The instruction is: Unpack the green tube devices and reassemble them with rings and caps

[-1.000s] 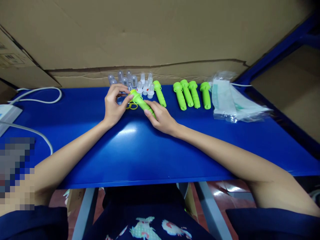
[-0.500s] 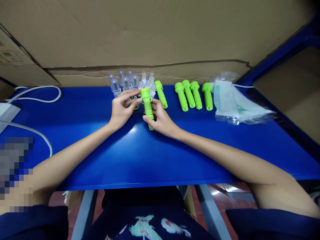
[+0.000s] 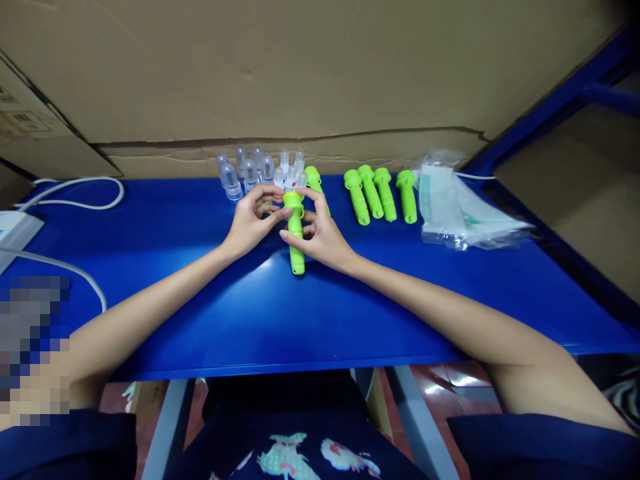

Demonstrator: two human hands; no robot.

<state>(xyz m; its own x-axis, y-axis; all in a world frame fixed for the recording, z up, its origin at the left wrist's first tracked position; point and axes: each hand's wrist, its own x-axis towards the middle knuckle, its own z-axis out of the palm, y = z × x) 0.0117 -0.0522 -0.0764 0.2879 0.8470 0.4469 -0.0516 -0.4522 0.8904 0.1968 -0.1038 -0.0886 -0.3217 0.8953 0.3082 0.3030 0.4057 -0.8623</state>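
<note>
My right hand [image 3: 323, 237] grips a lime green plastic handle [image 3: 295, 233] held upright, its lower end near the blue table [image 3: 200, 293]. My left hand [image 3: 253, 223] is closed on the handle's top, fingers pinching near its yellowish cap. Behind the hands stand several clear plastic caps [image 3: 245, 170] and small white-topped pieces [image 3: 293, 175]. One more green handle [image 3: 314, 179] lies just behind my right hand. Several green handles [image 3: 377, 193] lie in a row to the right.
Clear plastic bags [image 3: 455, 207] with printed packets lie at the right end of the table. A white cable [image 3: 75, 193] and a white device [image 3: 15, 230] sit at the left. Cardboard [image 3: 300, 73] walls the back; a blue rack post [image 3: 550, 113] rises at right.
The green handle swung from lying slanted on the table to upright between both hands, which drew together toward me. The yellow rings on the table are now hidden behind my left hand.
</note>
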